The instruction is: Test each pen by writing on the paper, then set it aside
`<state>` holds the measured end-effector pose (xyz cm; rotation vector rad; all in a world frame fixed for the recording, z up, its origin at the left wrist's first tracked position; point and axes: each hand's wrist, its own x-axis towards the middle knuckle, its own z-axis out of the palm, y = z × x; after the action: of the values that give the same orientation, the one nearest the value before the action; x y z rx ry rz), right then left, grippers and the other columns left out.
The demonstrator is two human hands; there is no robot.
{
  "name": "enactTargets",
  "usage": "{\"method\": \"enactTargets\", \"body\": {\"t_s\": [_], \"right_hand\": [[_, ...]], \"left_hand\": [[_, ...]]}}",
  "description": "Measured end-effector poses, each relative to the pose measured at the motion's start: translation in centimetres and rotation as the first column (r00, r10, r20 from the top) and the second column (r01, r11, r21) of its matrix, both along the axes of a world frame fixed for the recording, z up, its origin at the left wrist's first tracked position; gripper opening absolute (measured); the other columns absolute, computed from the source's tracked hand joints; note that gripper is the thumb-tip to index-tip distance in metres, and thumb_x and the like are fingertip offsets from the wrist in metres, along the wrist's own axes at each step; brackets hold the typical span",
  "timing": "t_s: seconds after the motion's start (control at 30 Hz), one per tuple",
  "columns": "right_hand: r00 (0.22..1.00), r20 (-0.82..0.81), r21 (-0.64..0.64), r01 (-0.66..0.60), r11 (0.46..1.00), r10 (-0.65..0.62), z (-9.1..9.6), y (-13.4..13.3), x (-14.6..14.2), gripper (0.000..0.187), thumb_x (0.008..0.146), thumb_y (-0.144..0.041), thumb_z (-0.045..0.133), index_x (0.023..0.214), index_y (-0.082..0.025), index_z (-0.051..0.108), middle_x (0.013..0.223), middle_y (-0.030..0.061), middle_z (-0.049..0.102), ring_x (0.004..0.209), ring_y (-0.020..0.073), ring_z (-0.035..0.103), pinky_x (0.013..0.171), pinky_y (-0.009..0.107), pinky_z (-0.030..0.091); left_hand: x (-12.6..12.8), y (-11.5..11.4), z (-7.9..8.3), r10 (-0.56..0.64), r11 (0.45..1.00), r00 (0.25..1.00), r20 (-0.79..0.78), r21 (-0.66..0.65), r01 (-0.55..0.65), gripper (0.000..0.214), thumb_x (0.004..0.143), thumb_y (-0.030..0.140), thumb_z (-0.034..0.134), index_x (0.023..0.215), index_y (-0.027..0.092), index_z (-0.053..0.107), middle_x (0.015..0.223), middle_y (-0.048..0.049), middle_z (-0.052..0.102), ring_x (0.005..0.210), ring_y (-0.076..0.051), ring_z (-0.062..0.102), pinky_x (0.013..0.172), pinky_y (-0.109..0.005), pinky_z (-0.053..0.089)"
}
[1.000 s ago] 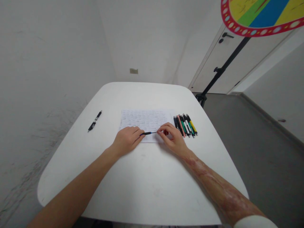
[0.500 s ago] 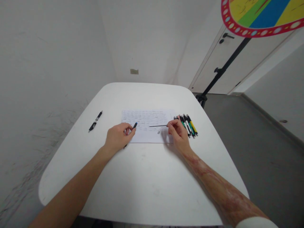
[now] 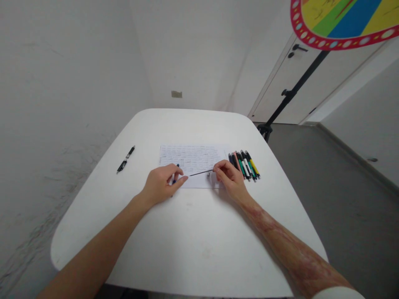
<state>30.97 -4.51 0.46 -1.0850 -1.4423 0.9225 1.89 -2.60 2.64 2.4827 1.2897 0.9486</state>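
Note:
My right hand (image 3: 230,176) pinches one end of a thin dark pen refill (image 3: 202,172), whose other end points left, close to my left thumb tip. My left hand (image 3: 163,182) is curled round a dark pen barrel with blue parts (image 3: 174,181); the fingers hide much of it, while thumb and forefinger stand apart. Both hands are over the near part of a sheet of paper (image 3: 196,182) covered with rows of handwriting. A small dark piece (image 3: 208,175), too small to name, lies on the sheet near my right fingertips.
Several pens (image 3: 245,165) lie side by side just right of the paper. A black pen in parts (image 3: 126,160) rests at the left of the white table (image 3: 193,241). Beyond the right edge stands a colourful wheel (image 3: 343,25) on a black pole (image 3: 293,91).
My right hand has moved slightly left and down, tilting the refill's free end downward. My left hand has shifted right, its thumb now stretched toward the refill and forefinger apart from it.

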Motion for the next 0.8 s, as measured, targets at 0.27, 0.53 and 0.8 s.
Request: {"method": "enactTargets", "body": {"t_s": [0.27, 0.53, 0.8], "right_hand": [[1.0, 0.0, -0.019, -0.01, 1.0, 0.01, -0.1, 0.0, -0.2, 0.034, 0.1, -0.059, 0.072, 0.095, -0.026, 0.068, 0.076, -0.0009, 0.059, 0.066, 0.0162, 0.05, 0.058, 0.032, 0.041], [0.999, 0.036, -0.005, 0.01, 1.0, -0.01, -0.2, 0.0, -0.2, 0.031, 0.099, -0.056, 0.074, 0.1, -0.025, 0.075, 0.08, 0.0002, 0.065, 0.067, 0.016, 0.053, 0.06, 0.032, 0.043], [0.995, 0.039, 0.057, 0.092, 0.994, -0.094, -0.6, 0.4, -0.1, 0.031, 0.098, -0.057, 0.076, 0.097, -0.026, 0.076, 0.085, 0.0023, 0.07, 0.069, 0.0172, 0.057, 0.062, 0.034, 0.047]], "left_hand": [[0.7, -0.5, -0.6, -0.149, 0.987, 0.989, -0.012, 0.062, 0.149, 0.029, 0.112, 0.04, 0.059, 0.101, 0.023, 0.08, 0.084, -0.0007, 0.079, 0.065, -0.013, 0.065, 0.068, -0.027, 0.05], [0.8, -0.4, -0.9, -0.101, 0.993, 0.994, 0.031, 0.065, 0.099, 0.027, 0.112, 0.04, 0.06, 0.105, 0.022, 0.079, 0.089, -0.0003, 0.081, 0.064, -0.011, 0.066, 0.064, -0.025, 0.051], [1.1, -0.7, -0.5, -0.08, 0.996, 0.993, 0.084, 0.043, 0.077, 0.022, 0.109, 0.038, 0.063, 0.102, 0.021, 0.077, 0.082, 0.0001, 0.077, 0.061, -0.011, 0.062, 0.062, -0.025, 0.048]]}}
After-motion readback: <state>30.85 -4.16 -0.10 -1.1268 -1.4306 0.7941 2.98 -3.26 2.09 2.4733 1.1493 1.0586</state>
